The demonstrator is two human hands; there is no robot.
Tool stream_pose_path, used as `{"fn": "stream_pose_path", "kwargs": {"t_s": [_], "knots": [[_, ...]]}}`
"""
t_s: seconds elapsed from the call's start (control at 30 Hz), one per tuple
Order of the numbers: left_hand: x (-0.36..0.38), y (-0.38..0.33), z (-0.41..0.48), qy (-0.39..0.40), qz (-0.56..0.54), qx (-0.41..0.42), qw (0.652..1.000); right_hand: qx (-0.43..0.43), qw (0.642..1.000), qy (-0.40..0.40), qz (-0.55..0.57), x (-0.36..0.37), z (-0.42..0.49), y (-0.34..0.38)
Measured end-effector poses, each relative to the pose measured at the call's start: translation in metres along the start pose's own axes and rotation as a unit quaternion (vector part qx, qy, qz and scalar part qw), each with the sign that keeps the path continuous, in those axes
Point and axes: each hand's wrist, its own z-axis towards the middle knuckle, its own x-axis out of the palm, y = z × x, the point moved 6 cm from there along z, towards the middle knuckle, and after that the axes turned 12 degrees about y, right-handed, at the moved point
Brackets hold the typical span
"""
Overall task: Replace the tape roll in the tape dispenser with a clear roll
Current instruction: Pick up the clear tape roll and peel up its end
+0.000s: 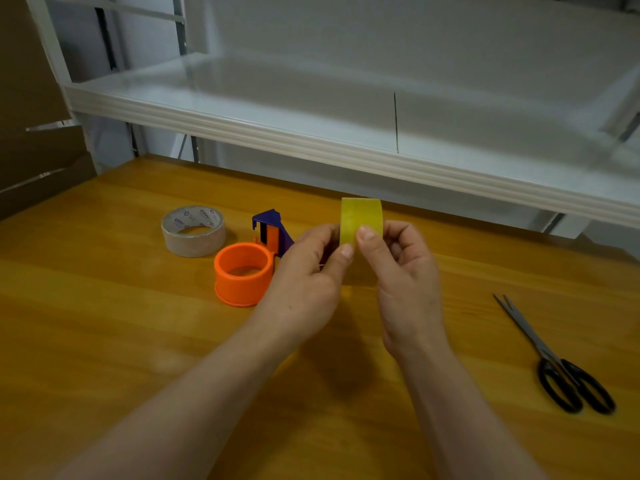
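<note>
I hold a yellowish clear tape roll [361, 216] upright above the wooden table [104, 323], its edge toward me. My left hand [311, 271] grips its left side and my right hand [398, 268] pinches its face with thumb and fingers. To the left lies the tape dispenser [249, 265], an orange hub ring with a purple and orange cutter head behind it; the hub holds no roll. Further left a grey printed tape roll [193, 231] lies flat on the table.
Black-handled scissors [554, 358] lie shut at the right of the table. A white metal shelf [311, 133] overhangs the table's far edge. Brown cardboard [31, 133] stands at the far left.
</note>
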Motion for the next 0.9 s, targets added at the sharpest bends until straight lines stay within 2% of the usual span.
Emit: {"fn": "stream_pose_path", "kwargs": {"t_s": [0.13, 0.4, 0.67, 0.9], "knots": [[-0.002, 0.002, -0.001, -0.027, -0.023, -0.01, 0.999, -0.01, 0.998, 0.016, -0.062, 0.003, 0.0, 0.003], [-0.003, 0.009, -0.002, -0.036, -0.105, -0.041, 0.993, 0.003, 0.993, 0.052, -0.102, 0.011, -0.003, 0.002], [-0.017, 0.009, 0.001, -0.056, -0.26, -0.059, 0.962, 0.003, 0.988, 0.103, -0.118, 0.02, -0.005, 0.003], [-0.012, 0.0, 0.0, -0.021, -0.116, -0.033, 0.992, -0.003, 0.994, 0.079, -0.071, 0.015, -0.005, 0.004]]}}
